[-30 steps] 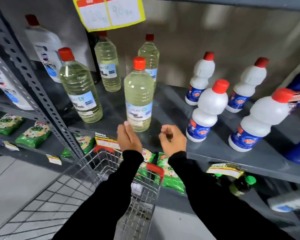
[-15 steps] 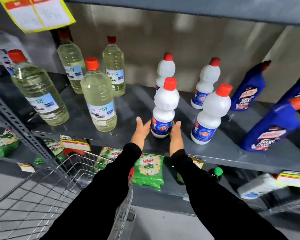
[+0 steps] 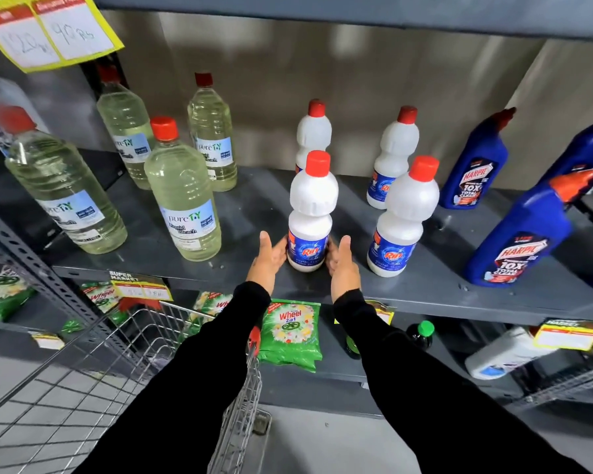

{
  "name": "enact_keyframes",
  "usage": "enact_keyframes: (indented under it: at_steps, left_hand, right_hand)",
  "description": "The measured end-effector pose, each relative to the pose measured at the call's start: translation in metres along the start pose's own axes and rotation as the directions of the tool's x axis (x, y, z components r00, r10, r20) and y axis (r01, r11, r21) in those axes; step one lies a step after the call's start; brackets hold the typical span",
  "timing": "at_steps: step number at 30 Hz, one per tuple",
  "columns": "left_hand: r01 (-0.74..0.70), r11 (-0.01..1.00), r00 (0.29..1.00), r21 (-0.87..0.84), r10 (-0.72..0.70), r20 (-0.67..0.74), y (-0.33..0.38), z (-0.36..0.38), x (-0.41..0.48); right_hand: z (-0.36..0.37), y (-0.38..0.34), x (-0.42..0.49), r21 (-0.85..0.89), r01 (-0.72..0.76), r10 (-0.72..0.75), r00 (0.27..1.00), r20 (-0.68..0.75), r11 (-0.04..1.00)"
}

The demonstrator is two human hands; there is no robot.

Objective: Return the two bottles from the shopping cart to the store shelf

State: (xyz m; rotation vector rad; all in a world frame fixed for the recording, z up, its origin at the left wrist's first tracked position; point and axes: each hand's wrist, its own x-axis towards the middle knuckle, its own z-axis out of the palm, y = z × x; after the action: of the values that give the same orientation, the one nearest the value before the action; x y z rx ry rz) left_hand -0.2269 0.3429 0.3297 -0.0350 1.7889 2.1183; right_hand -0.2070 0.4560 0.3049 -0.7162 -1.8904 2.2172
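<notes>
A white Rin bottle [image 3: 311, 213] with a red cap stands upright near the front of the grey shelf [image 3: 257, 203]. My left hand [image 3: 269, 260] and my right hand [image 3: 343, 268] cup its base from either side, fingers pressed against the blue label. A clear Purety bleach bottle [image 3: 182, 200] with a red cap stands to the left on the same shelf. The wire shopping cart [image 3: 83, 364] is at lower left, and its visible part holds nothing.
More bleach bottles [image 3: 65, 193] stand at left, other white Rin bottles [image 3: 403, 217] just right of my hands, and blue Harpic bottles [image 3: 517, 234] at far right. Green Wheel packets [image 3: 290, 331] lie on the shelf below. A yellow price sign [image 3: 48, 30] hangs top left.
My hands moved right from the clear bleach bottle to the white Rin bottle and closed in on its base. The view shifted right with them.
</notes>
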Motion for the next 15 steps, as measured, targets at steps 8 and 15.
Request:
enact_keyframes:
  at_steps: [8,15]
  left_hand:
    - [-0.010,1.000,1.000,0.017,0.010,-0.013,0.001,0.001,-0.004]
    - [-0.027,0.997,0.999,0.074,0.029,-0.032,0.000,0.010,-0.004]
  right_hand:
    - [0.000,0.001,-0.001,-0.011,-0.003,0.004,0.998,0.064,1.000]
    - [-0.001,-0.003,-0.006,-0.051,-0.018,0.025,0.989,0.144,0.999]
